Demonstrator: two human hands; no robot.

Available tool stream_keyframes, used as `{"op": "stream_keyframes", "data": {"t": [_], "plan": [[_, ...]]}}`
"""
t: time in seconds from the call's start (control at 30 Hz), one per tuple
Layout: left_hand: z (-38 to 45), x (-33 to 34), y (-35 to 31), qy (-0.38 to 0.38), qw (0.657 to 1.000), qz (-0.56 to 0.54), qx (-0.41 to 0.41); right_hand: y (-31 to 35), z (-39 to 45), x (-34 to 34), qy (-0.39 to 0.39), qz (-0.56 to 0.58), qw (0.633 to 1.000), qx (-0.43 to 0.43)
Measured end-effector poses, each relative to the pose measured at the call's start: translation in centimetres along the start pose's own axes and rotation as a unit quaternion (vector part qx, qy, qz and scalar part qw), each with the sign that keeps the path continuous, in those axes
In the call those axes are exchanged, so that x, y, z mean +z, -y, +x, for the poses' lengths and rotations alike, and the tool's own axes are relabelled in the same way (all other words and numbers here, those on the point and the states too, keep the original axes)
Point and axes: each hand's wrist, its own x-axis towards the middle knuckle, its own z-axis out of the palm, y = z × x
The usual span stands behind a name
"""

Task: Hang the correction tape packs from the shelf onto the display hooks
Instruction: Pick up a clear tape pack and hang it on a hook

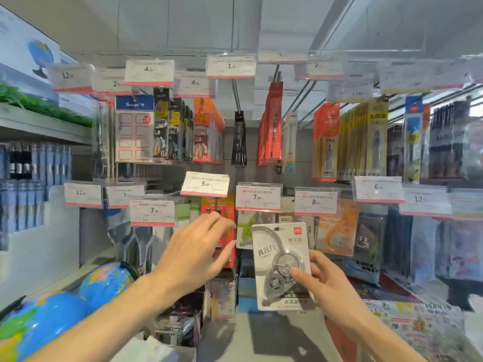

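Note:
My right hand [322,279] pinches a grey correction tape pack [277,246] by its lower right side, thumb on the clear blister, holding it upright in front of the lower row of hooks. My left hand [194,253] reaches forward with fingers spread and relaxed, fingertips at the red packs [224,207] hanging under the 5.00 price tag [205,184]. It holds nothing. Just behind the held pack hangs a green-and-white pack [244,229] below the 7.90 price tag [258,198]. An orange tape pack [337,231] hangs to the right under the 8.00 tag [315,202].
Upper hooks carry label sheets [134,129], black and orange packs [183,131], red packs [270,126] and yellow packs [363,142]. Two blue globes [65,309] sit at lower left. A grey shelf [261,335] runs below, with printed packets [418,327] at lower right.

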Motion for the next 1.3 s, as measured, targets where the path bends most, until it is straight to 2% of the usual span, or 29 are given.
{"op": "stream_keyframes", "data": {"t": [0.13,0.23,0.4,0.53,0.93,1.3], "plan": [[4.2,-1.1,0.5,-0.061,0.982,0.126,0.129,0.8,-0.1,-1.3,0.000,-0.039,0.999,-0.026],[6.0,-0.8,0.9,-0.064,0.967,0.178,0.171,1.2,0.2,-2.0,-0.005,-0.062,0.997,-0.041],[7.2,0.4,1.4,-0.010,0.971,0.195,0.137,1.4,0.7,-1.9,-0.017,-0.070,0.996,-0.051],[7.5,0.9,1.6,-0.021,0.975,0.183,0.127,1.5,0.7,-1.5,-0.020,-0.072,0.996,-0.046],[7.4,-0.8,2.1,-0.041,0.980,0.105,0.166,1.2,0.4,-1.3,-0.005,-0.090,0.995,-0.044],[7.3,-1.2,2.0,-0.023,0.991,0.064,0.117,1.9,3.7,1.5,-0.005,-0.056,0.998,-0.041]]}}
